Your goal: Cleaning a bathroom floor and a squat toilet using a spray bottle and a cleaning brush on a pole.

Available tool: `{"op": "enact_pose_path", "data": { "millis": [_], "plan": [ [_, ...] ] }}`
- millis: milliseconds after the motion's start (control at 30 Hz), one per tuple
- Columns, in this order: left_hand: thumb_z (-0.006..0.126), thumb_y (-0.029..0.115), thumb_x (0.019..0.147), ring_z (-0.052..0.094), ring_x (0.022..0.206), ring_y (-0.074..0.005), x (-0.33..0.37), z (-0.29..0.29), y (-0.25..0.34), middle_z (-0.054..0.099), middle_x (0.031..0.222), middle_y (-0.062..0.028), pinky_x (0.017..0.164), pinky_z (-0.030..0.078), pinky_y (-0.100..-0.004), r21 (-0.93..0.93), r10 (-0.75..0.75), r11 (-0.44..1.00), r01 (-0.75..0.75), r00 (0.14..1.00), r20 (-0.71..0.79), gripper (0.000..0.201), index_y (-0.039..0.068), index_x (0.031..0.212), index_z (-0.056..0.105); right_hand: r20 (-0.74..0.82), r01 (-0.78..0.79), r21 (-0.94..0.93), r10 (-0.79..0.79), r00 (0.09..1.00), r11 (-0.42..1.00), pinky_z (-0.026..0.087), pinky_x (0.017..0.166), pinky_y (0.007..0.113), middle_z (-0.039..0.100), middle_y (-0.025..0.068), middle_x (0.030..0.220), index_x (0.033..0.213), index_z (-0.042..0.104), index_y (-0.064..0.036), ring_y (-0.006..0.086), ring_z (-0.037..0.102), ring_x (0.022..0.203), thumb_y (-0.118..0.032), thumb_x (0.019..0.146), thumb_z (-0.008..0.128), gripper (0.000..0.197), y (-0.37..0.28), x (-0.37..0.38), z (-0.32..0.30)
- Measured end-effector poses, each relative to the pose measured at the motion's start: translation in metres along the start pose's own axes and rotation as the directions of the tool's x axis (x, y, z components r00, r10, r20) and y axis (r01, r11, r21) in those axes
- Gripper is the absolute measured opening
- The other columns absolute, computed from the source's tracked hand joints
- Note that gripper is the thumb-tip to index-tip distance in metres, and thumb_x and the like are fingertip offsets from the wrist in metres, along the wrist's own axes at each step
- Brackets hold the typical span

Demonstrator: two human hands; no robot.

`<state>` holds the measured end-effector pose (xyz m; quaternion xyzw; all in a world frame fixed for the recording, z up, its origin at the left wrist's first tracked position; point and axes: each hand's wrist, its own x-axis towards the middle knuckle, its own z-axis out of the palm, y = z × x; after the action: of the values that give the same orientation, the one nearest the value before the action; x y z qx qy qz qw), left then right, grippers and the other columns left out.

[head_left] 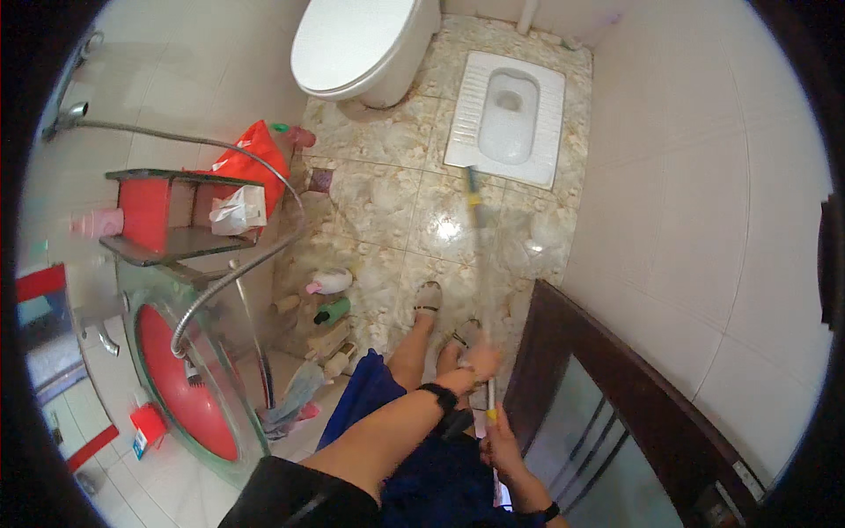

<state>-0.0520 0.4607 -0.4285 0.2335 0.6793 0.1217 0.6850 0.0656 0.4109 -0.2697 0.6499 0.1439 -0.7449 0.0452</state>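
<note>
Both my hands are closed around a long-handled cleaning tool (484, 282), whose pale pole stretches away over the tiled floor. Its narrow blue and yellow head (473, 187) is by the near edge of the white squat toilet (509, 119); blur hides whether it is a brush or a squeegee. My left hand (478, 363), smeared by motion, grips the pole farther along, below a dark wristband. Closer to my body, my right hand (502, 438) wraps the pole by a yellow collar. My sandalled feet stand just left of the pole.
A white sit-down toilet (352, 48) stands at the far left. Left of me are a red basin (187, 383), a shelf (145, 216), a hanging shower hose (295, 198) and several bottles (333, 282) on the floor. A dark-framed door (598, 352) is close on my right.
</note>
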Motion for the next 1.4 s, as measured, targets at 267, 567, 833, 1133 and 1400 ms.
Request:
{"op": "enact_pose_path", "data": {
  "millis": [267, 567, 833, 1133, 1400],
  "plan": [
    [0.048, 0.016, 0.080, 0.058, 0.056, -0.0262, 0.031, -0.108, -0.090, 0.056, 0.080, -0.0187, 0.046, 0.046, -0.0343, -0.144, -0.060, 0.989, -0.033, 0.799, -0.598, 0.041, -0.004, 0.111, 0.033, 0.357, 0.750, -0.662, -0.881, 0.312, -0.003, 0.045, 0.053, 0.032, 0.058, 0.0102, 0.074, 0.136, 0.019, -0.0299, 0.0198, 0.054, 0.055, -0.026, 0.091, 0.037, 0.050, 0.005, 0.123, 0.063],
    [0.051, 0.016, 0.077, 0.059, 0.069, -0.0258, 0.102, -0.259, -0.025, 0.058, 0.077, -0.0196, 0.051, 0.047, -0.0386, -0.398, -0.218, 0.916, 0.041, 0.885, -0.412, 0.045, -0.005, 0.113, 0.035, 0.255, 0.403, -0.820, -0.371, 0.893, 0.406, 0.044, 0.073, 0.035, 0.057, 0.0229, 0.088, 0.133, 0.031, -0.0159, 0.0305, 0.058, 0.079, -0.029, 0.090, 0.037, 0.045, -0.174, 0.146, 0.155],
    [0.050, 0.014, 0.077, 0.061, 0.066, -0.0310, 0.077, -0.243, -0.016, 0.058, 0.083, -0.0227, 0.056, 0.049, -0.0418, -0.449, -0.203, 0.891, -0.064, 0.829, -0.521, 0.045, -0.005, 0.114, 0.031, 0.274, 0.477, -0.775, -0.460, 0.845, 0.414, 0.044, 0.074, 0.035, 0.058, 0.0217, 0.087, 0.131, 0.033, -0.0142, 0.0295, 0.058, 0.079, -0.028, 0.090, 0.038, 0.043, -0.150, 0.133, 0.151],
    [0.052, 0.012, 0.076, 0.059, 0.068, -0.0319, 0.100, -0.269, -0.037, 0.059, 0.084, -0.0213, 0.059, 0.048, -0.0447, 0.293, 0.118, 0.956, 0.003, 0.911, -0.395, 0.037, 0.000, 0.107, 0.038, 0.427, 0.491, -0.868, -0.392, 0.815, 0.077, 0.041, 0.083, 0.034, 0.052, 0.0256, 0.109, 0.130, 0.035, -0.0120, 0.0321, 0.054, 0.098, -0.027, 0.090, 0.039, 0.043, -0.148, 0.192, 0.134],
    [0.053, 0.019, 0.077, 0.059, 0.078, -0.0304, 0.123, -0.184, 0.078, 0.058, 0.086, -0.0209, 0.063, 0.048, -0.0379, -0.182, 0.015, 0.978, -0.097, 0.913, -0.408, 0.055, -0.001, 0.120, 0.026, 0.104, 0.357, -0.721, -0.417, 0.903, 0.594, 0.035, 0.092, 0.030, 0.045, 0.0187, 0.124, 0.134, 0.026, -0.0102, 0.0245, 0.046, 0.112, -0.025, 0.091, 0.038, 0.047, -0.204, 0.112, 0.084]
  ]
}}
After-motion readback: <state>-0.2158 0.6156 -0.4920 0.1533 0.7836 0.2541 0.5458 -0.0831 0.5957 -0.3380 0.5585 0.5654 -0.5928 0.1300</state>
